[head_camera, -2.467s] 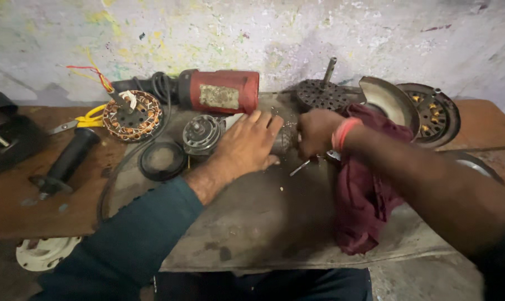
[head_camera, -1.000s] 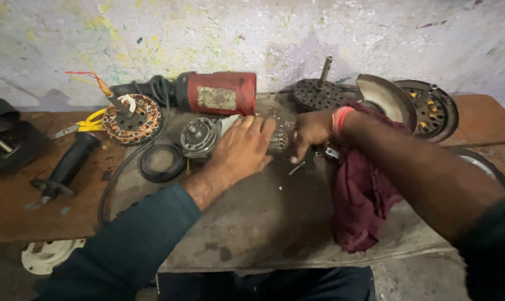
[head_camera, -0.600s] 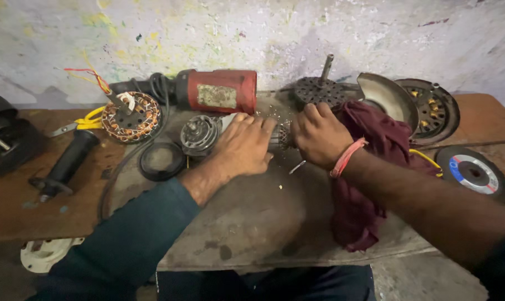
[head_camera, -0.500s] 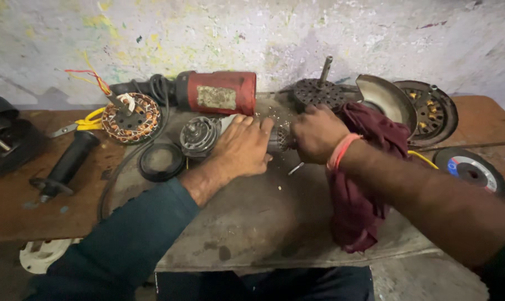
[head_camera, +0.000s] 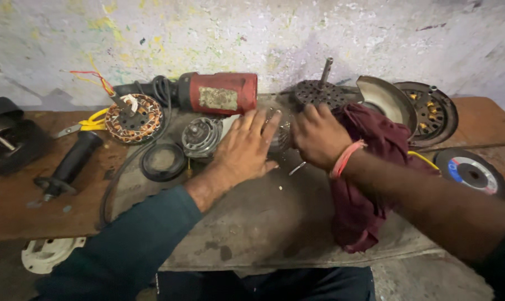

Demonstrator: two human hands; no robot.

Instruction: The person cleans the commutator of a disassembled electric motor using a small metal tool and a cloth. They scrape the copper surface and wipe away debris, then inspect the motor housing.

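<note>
Head view: both my grips, left [head_camera: 246, 146] and right [head_camera: 318, 135], clench a metal part [head_camera: 279, 139] on the grimy counter [head_camera: 263, 217]; paint-speckled wall [head_camera: 275, 33] beyond them.

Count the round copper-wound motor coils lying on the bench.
1: the round copper-wound stator coil at the left rear of the bench, beside the red power tool body. More may be hidden under the left hand, right hand or dark red cloth.

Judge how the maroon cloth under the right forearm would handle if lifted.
The maroon cloth lies crumpled and drapes over the slab edge, so probably floppy and light. Likely it would sag rather than roll; pinned under the forearm, it may snag.
</note>
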